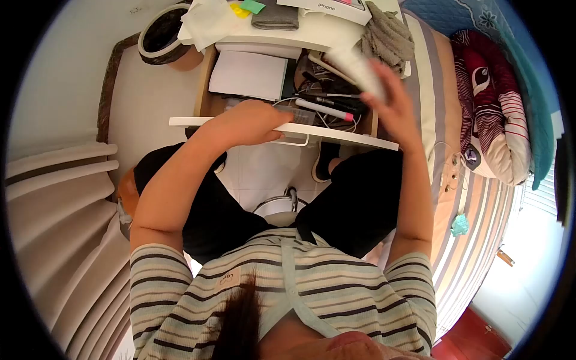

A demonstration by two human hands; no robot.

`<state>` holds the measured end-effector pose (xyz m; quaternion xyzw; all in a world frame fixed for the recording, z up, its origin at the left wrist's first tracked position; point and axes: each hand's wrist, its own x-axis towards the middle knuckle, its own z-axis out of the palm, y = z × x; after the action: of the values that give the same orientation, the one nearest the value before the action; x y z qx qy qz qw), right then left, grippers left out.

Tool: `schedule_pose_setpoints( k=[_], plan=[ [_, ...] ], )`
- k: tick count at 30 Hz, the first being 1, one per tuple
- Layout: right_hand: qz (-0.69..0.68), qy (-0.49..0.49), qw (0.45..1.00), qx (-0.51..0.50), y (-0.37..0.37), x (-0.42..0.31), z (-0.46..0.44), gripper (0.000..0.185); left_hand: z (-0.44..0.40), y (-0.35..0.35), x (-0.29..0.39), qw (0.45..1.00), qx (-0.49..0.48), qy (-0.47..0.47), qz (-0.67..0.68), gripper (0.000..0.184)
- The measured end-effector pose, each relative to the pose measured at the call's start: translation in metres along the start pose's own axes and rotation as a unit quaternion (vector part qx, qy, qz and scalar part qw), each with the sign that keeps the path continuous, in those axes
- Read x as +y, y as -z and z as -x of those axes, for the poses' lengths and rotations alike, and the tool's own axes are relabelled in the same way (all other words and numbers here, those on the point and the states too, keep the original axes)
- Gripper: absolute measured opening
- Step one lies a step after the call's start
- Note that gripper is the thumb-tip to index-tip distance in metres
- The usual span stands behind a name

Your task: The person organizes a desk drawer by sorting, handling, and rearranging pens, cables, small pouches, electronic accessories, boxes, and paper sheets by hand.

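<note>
My left hand [255, 123] is closed over the top edge of the white drawer front [348, 137], its fingers curled at the handle side. The wooden drawer [205, 90] is pulled out above my lap. My right hand [393, 105] grips a white, oblong object [355, 69], smeared by motion, over the drawer's right rear. Inside the drawer lie a stack of white paper [249, 73], a white stick with a pink end [324, 110], dark pens [321, 96] and cables. What lies beneath my left hand is partly hidden.
On the white desk [324, 37] are an iPhone box [336, 7], a crumpled grey towel [387, 36], a folded dark cloth [275, 17] and tissue [210, 24]. A bin [171, 39] stands left. A striped bed [432, 90] is close on the right; a curtain [66, 240] hangs left.
</note>
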<state>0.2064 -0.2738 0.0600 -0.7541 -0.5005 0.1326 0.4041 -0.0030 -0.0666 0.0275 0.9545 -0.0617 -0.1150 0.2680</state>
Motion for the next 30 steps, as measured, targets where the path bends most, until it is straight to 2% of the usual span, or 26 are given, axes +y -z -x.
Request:
schedule_pose_setpoints(
  k=[2,3,4,6,7,9,10,12,13,14,15,16,17,20,22,24,25,27,28,30],
  plan=[
    [-0.055,-0.057,0.974,0.211,0.023,0.002,0.007,0.058,0.0,-0.002,-0.001,1.0,0.005,0.002,-0.006,0.022],
    [-0.077,-0.056,0.959,0.267,0.044,0.039,0.012,0.057,-0.001,-0.003,-0.002,1.0,0.015,-0.009,-0.014,0.023],
    [0.009,-0.07,0.944,0.323,0.061,0.044,0.017,0.056,-0.001,-0.004,-0.002,0.999,0.026,-0.02,-0.022,0.025],
    [0.254,-0.136,0.908,0.303,0.097,0.094,0.035,0.055,-0.001,-0.004,-0.002,0.999,0.022,-0.017,-0.019,0.025],
    [0.257,-0.133,0.909,0.302,0.104,0.123,0.047,0.055,-0.002,-0.003,-0.002,1.0,0.015,-0.017,-0.019,0.025],
    [0.364,-0.204,0.885,0.208,0.107,0.17,0.065,0.055,-0.004,-0.003,-0.001,0.999,0.006,-0.014,-0.029,0.025],
    [0.364,-0.199,0.886,0.209,0.106,0.174,0.066,0.055,-0.004,-0.002,-0.002,0.999,-0.006,-0.009,-0.04,0.024],
    [0.521,-0.109,0.814,0.232,0.101,0.177,0.072,0.047,-0.004,0.0,-0.005,0.997,0.033,-0.035,-0.066,0.024],
    [0.518,-0.106,0.817,0.23,0.097,0.156,0.067,0.047,-0.003,-0.002,-0.005,0.992,0.064,-0.066,-0.088,0.024],
    [0.459,-0.06,0.858,0.224,0.09,0.112,0.054,0.047,-0.004,-0.005,-0.007,0.992,0.061,-0.062,-0.089,0.024],
    [0.397,-0.015,0.891,0.218,0.082,0.074,0.041,0.048,-0.007,-0.006,-0.012,0.987,0.099,-0.073,-0.106,0.023],
    [0.349,-0.007,0.916,0.196,0.075,0.05,0.03,0.051,-0.01,-0.006,-0.014,0.979,0.136,-0.086,-0.124,0.022],
    [0.301,0.001,0.937,0.175,0.068,0.03,0.019,0.055,-0.012,-0.006,-0.015,0.979,0.133,-0.086,-0.127,0.022],
    [0.262,0.105,0.947,0.154,0.041,-0.006,-0.022,0.055,-0.019,-0.001,-0.013,0.976,0.169,-0.04,-0.133,0.021],
    [0.255,0.133,0.946,0.15,0.033,0.001,-0.045,0.055,-0.024,0.001,-0.012,0.977,0.157,-0.024,-0.143,0.024],
    [0.369,0.138,0.914,0.092,0.027,0.025,-0.062,0.05,-0.025,0.001,-0.014,0.977,0.146,-0.006,-0.155,0.026],
    [0.369,0.138,0.914,0.097,0.034,0.032,-0.071,0.05,-0.026,0.0,-0.014,0.976,0.154,-0.004,-0.153,0.027],
    [0.234,0.115,0.963,0.071,0.048,0.042,-0.081,0.042,-0.026,-0.001,-0.016,0.975,0.165,-0.001,-0.147,0.027],
    [0.235,0.114,0.963,0.069,0.051,0.045,-0.082,0.042,-0.025,0.0,-0.016,0.975,0.167,-0.003,-0.144,0.026],
    [0.186,0.062,0.97,0.147,0.054,0.045,-0.084,0.036,-0.023,0.0,-0.016,0.976,0.168,-0.004,-0.139,0.025]
  ],
)
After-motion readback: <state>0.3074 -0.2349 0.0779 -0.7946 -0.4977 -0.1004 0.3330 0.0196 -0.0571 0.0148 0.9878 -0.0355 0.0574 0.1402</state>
